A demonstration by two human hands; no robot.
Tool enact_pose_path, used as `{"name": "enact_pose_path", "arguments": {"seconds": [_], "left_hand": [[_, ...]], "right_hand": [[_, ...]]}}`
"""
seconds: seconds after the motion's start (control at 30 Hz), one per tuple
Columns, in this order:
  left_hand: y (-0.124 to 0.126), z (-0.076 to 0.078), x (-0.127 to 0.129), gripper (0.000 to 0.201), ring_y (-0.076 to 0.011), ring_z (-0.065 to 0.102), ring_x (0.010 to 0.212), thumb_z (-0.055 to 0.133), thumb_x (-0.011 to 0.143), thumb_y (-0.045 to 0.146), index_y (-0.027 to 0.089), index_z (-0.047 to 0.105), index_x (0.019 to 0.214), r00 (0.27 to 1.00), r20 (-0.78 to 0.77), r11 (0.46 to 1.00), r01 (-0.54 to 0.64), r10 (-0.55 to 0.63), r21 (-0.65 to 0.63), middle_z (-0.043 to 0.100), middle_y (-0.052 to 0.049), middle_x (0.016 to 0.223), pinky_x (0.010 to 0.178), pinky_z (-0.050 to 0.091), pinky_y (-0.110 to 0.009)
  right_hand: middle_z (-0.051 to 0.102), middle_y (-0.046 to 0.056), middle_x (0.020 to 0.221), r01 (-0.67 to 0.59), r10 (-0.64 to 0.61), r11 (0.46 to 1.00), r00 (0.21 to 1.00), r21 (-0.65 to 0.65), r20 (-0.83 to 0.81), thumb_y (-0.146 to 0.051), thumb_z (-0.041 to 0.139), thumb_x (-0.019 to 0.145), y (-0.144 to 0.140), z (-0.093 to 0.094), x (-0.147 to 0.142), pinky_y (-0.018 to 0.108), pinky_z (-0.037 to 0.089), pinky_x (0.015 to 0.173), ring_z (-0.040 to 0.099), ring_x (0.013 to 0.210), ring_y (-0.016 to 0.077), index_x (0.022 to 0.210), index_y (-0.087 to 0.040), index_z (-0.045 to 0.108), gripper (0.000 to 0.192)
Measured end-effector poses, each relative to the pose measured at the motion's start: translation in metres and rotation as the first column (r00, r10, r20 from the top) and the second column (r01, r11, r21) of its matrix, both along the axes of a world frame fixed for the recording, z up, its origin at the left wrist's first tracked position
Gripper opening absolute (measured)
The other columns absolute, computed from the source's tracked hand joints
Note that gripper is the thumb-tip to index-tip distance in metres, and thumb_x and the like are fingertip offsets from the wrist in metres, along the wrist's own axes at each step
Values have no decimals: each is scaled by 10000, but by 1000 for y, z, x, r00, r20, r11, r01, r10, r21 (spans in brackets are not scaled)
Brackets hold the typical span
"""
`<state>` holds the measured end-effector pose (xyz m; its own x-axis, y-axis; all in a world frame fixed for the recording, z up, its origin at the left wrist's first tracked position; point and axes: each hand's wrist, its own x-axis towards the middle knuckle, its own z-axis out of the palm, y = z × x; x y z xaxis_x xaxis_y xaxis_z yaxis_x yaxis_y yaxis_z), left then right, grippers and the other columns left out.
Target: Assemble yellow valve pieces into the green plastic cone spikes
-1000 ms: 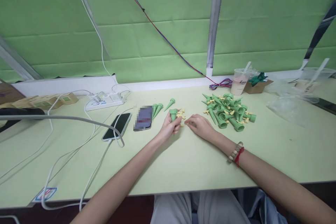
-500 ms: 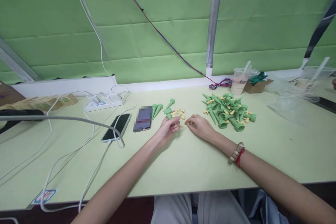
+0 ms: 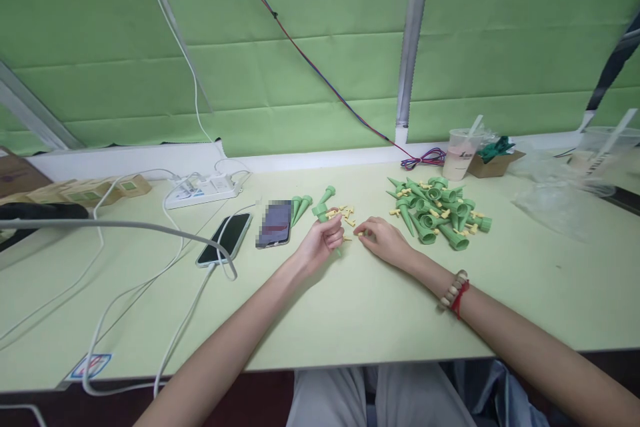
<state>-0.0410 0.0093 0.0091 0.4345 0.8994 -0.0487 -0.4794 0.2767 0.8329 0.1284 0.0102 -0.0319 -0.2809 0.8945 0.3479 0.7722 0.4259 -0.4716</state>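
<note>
My left hand [image 3: 320, 245] is closed around a green plastic cone-shaped spike [image 3: 319, 211]; its wide end sticks out above the fingers and its tip below. My right hand [image 3: 384, 240] rests just to the right, thumb and fingertips pinched on a small yellow plastic piece [image 3: 360, 234], partly hidden. Between and beyond the hands lie several loose yellow pieces [image 3: 349, 215]. A few other green spikes [image 3: 302, 208] lie behind my left hand. To the right of my right hand is a heap of green spikes [image 3: 425, 220] with yellow pieces among them.
Two phones [image 3: 226, 240] [image 3: 275, 223] lie left of my hands, near white cables and a power strip [image 3: 203, 191]. At the back right stand a drink cup [image 3: 457, 157], a small cardboard box [image 3: 493, 165], a clear plastic bag [image 3: 550, 210] and another cup [image 3: 605, 147].
The fingers of my left hand have curled in more around the green spike. My right hand stays in nearly the same place, and the view has shifted slightly.
</note>
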Motion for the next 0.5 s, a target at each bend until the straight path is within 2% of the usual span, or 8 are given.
{"name": "enact_pose_path", "arguments": {"seconds": [0.1,0.23,0.43,0.5], "left_hand": [[-1,0,0,284,-17,161,369,687,676,204,177,421,772,999,-33,1000,10,-9,23,139,111,486,358,134,-144],[-2,1,1,362,-4,121,344,708,634,184,188,350,682,994,-106,999,-35,38,27,122,124,468,347,85,-147],[-1,2,3,359,-3,90,335,708,616,177,197,364,718,988,-142,998,-62,59,-15,116,136,452,340,59,-145],[-1,1,3,355,-3,87,336,711,620,195,197,373,729,987,-153,999,-51,48,-18,117,135,457,340,55,-143]], "right_hand": [[601,47,849,-5,5,1000,1000,-3,2,-165,504,814,0,1,0,260,392,716,544,829,152,902,-194,645,169],[607,48,856,-16,16,1000,1000,-1,-9,-170,499,819,-1,1,0,263,394,722,544,835,155,909,-194,646,174],[611,56,888,1,-2,1000,998,-28,-55,-185,507,816,2,-4,0,278,403,735,547,824,159,941,-181,631,176],[601,64,907,-1,1,1000,993,-1,-115,-201,472,839,3,-5,0,292,405,759,542,837,164,952,-178,624,191]]}}
